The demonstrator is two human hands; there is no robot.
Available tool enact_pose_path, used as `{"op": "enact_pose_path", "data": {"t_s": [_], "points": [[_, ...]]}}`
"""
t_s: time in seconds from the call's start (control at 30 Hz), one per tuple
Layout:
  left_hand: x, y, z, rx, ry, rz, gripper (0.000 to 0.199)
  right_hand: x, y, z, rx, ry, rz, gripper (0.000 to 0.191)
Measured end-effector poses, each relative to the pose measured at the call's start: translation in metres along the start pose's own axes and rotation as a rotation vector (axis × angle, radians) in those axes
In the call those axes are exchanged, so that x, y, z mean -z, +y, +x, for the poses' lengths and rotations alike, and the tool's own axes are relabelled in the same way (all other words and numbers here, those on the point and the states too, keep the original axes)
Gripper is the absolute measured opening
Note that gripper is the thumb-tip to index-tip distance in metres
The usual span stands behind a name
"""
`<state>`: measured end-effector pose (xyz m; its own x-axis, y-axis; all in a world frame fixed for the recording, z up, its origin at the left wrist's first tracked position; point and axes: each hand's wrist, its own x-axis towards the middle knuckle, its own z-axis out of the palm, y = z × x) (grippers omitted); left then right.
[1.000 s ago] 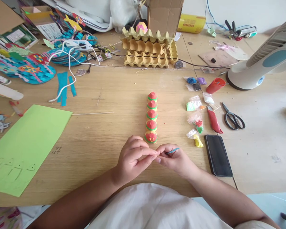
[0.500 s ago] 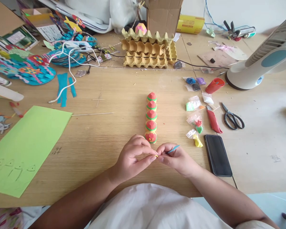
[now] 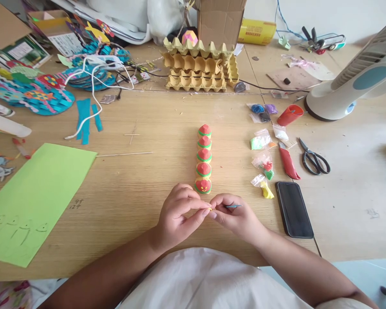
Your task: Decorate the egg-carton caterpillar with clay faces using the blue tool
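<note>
Between the fingertips of my left hand (image 3: 182,210) and my right hand (image 3: 233,214) is a tiny piece of yellow clay (image 3: 209,209). Both hands pinch it, thumb against forefinger. A thin blue tool (image 3: 233,206) is also tucked in the fingers of my right hand; most of it is hidden. Just beyond my hands lies a caterpillar (image 3: 204,155) made of a row of egg-carton cups, red on top with green bands. Its nearest cup bears a small yellow smiling face (image 3: 204,187).
At right are bags of coloured clay (image 3: 263,161), a red cutter (image 3: 288,162), scissors (image 3: 313,158), a phone (image 3: 294,209), a red cup (image 3: 290,114) and a fan (image 3: 350,81). Green paper (image 3: 48,193) lies left; egg cartons (image 3: 197,66) stand at the back.
The blue tool has turned flatter in my right hand. Both hands have shifted very slightly, still pinching the yellow clay; the caterpillar stays in place.
</note>
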<state>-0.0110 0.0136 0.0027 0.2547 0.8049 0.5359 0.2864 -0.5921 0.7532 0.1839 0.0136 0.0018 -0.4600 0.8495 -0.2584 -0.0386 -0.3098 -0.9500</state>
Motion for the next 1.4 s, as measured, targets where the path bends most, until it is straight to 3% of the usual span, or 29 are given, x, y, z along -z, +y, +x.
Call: {"op": "enact_pose_path", "data": {"t_s": [0.2, 0.33, 0.5, 0.67, 0.87, 1.03, 1.23, 1.4], "points": [[0.001, -0.001, 0.001, -0.01, -0.007, -0.003, 0.017, 0.003, -0.006, -0.003, 0.099, 0.086, -0.123, 0.028], [0.002, -0.001, 0.002, -0.047, -0.063, 0.001, 0.018, 0.004, -0.012, -0.003, 0.197, 0.068, -0.266, 0.025], [0.004, -0.002, 0.003, -0.04, -0.066, -0.027, 0.007, 0.007, -0.012, -0.002, 0.1, 0.02, -0.23, 0.033], [0.004, -0.002, 0.002, -0.017, -0.037, -0.034, 0.012, 0.011, -0.006, -0.001, 0.092, -0.01, -0.151, 0.035], [0.002, -0.003, 0.001, -0.047, -0.024, -0.001, 0.011, 0.007, 0.0, 0.0, -0.003, 0.044, -0.008, 0.033], [0.001, -0.004, 0.002, -0.085, -0.029, 0.034, 0.023, 0.006, -0.002, -0.001, 0.032, 0.032, 0.015, 0.03], [0.004, -0.001, 0.003, -0.099, -0.034, 0.072, 0.014, 0.008, -0.002, -0.002, 0.022, 0.049, -0.077, 0.034], [0.004, -0.002, 0.002, -0.116, -0.012, 0.066, 0.012, 0.008, 0.0, -0.001, 0.015, 0.018, 0.013, 0.032]]}}
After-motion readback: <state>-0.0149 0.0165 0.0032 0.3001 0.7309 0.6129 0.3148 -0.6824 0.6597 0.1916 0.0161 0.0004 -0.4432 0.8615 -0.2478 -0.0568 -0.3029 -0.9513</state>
